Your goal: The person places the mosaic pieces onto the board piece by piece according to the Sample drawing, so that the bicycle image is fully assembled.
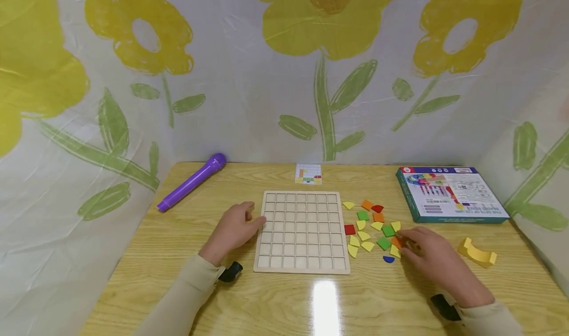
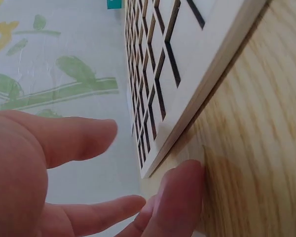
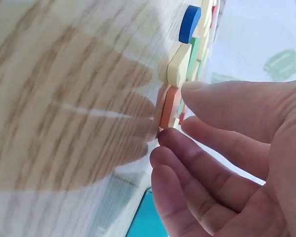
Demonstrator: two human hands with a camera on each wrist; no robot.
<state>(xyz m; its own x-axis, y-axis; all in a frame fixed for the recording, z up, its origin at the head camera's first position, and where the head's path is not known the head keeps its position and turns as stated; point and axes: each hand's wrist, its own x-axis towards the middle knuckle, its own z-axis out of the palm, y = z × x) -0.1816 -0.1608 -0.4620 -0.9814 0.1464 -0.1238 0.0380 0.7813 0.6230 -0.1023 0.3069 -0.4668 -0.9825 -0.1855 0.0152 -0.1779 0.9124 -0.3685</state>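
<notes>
A pale wooden grid board [image 1: 302, 272] lies flat on the table, its square cells bare. My left hand [image 1: 235, 230] is at the board's left edge, thumb tip overlapping the rim in the head view, fingers loosely bent and holding nothing. In the left wrist view the fingertips [image 2: 180, 197] are low by the tabletop beside the frame. My right hand [image 1: 433, 257] reaches to the right side of a loose group of coloured pieces. Its thumb and fingers are spread around an orange square piece [image 3: 171, 106], next to a yellow quarter-round piece [image 3: 177, 66].
Several green, red, orange and yellow pieces [image 1: 363, 236] and a blue half-round piece [image 1: 388, 259] lie right of the board. A pattern card [image 1: 308, 174] is behind it. A purple microphone-shaped toy [image 1: 191, 183] lies left, a printed box [image 1: 453, 195] and yellow curved block [image 1: 476, 253] right.
</notes>
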